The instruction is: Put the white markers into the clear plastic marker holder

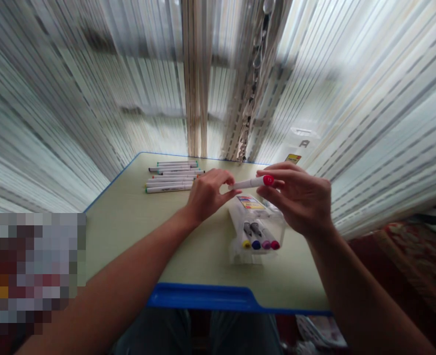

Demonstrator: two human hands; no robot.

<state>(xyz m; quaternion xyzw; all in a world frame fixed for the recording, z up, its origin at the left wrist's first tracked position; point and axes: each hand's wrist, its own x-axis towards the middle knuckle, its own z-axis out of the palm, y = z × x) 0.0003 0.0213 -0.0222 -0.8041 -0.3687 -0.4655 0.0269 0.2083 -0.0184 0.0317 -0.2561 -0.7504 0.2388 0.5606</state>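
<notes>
Pinching the pale end of a red-tipped marker (pixel 249 183) in the left hand (pixel 208 193), clasping its red end in the right hand (pixel 301 199); raised near a clear case (pixel 237 224) holding coloured-end markers (pixel 256 244); leftward on the table (pixel 129 236), more white markers (pixel 169 188); beyond, striped curtains (pixel 151 88).

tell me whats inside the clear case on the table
The clear case shows four markers side by side, near ends yellow, blue, purple and pinkish red. What lies under its printed label is covered, and the right hand blocks part of its far side.
</notes>
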